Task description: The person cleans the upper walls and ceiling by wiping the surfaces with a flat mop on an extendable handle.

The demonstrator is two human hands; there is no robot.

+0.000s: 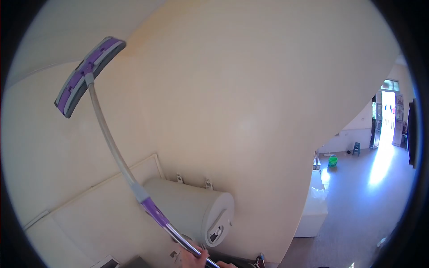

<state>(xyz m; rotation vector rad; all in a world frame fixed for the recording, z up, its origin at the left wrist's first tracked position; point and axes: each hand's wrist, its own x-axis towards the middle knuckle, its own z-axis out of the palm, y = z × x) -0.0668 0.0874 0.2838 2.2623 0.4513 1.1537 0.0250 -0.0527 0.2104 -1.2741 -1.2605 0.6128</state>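
A long mop pole [109, 138] rises from the bottom centre to the upper left, with a purple and grey flat mop head [89, 77] at its top, near the wall. My left hand [193, 257] is wrapped round the metal part of the pole, below the purple joint. Lower down, at the bottom edge, my right hand [226, 265] shows only in part against the pole; most of its fingers are out of frame. Behind the pole, a white cylindrical water heater [192, 207] hangs on the wall.
A pipe [85, 192] runs along the left wall. At the right, past the wall's edge, lies a room with a shiny floor [344, 201], a green bucket [333, 161], a small stool [356, 148], a white box-like piece [311, 219] and a bright open doorway [388, 111].
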